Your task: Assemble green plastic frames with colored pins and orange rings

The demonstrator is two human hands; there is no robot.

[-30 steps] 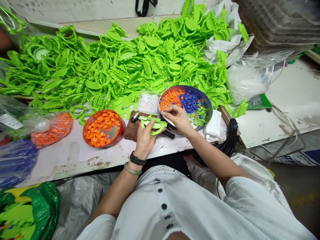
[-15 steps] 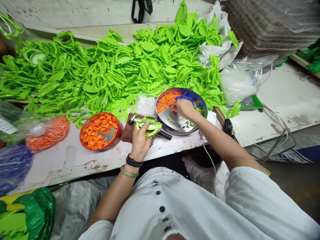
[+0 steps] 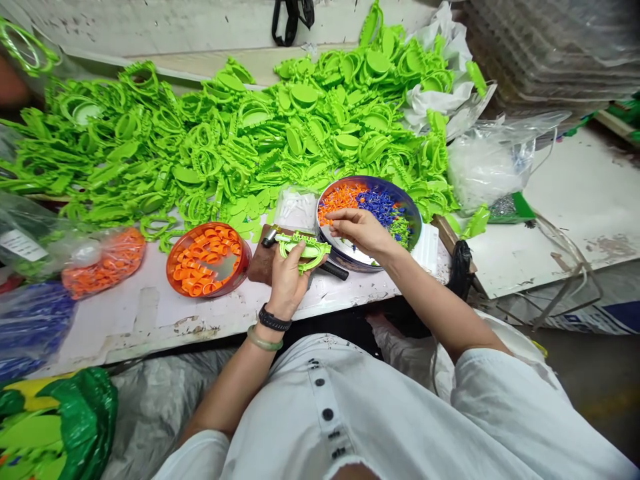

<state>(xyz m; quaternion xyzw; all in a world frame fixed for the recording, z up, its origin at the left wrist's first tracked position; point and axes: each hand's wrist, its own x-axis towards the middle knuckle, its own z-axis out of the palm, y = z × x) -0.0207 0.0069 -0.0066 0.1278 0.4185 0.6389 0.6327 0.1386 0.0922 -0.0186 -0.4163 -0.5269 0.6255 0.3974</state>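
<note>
My left hand (image 3: 287,277) grips a bright green plastic toy part (image 3: 303,250) over a brown pad (image 3: 261,263) at the table's front. My right hand (image 3: 361,230) hovers over the near side of a round metal bowl (image 3: 400,191) filled with small orange, blue and green pieces; its fingers are pinched together, and what they hold is too small to name. A hammer's black handle (image 3: 333,269) pokes out from under the green part. An orange dish (image 3: 207,259) of orange rings sits left of the pad.
A big heap of green plastic parts (image 3: 225,140) covers the back of the white table (image 3: 150,313). Bags of orange (image 3: 107,260) and blue (image 3: 30,323) pieces lie at the left. A clear bag (image 3: 493,163) and white box (image 3: 431,243) sit right of the bowl.
My right hand reached deeper into the bowl, then drew back toward the green part with fingers pinched. My left hand kept its grip on the green part.
</note>
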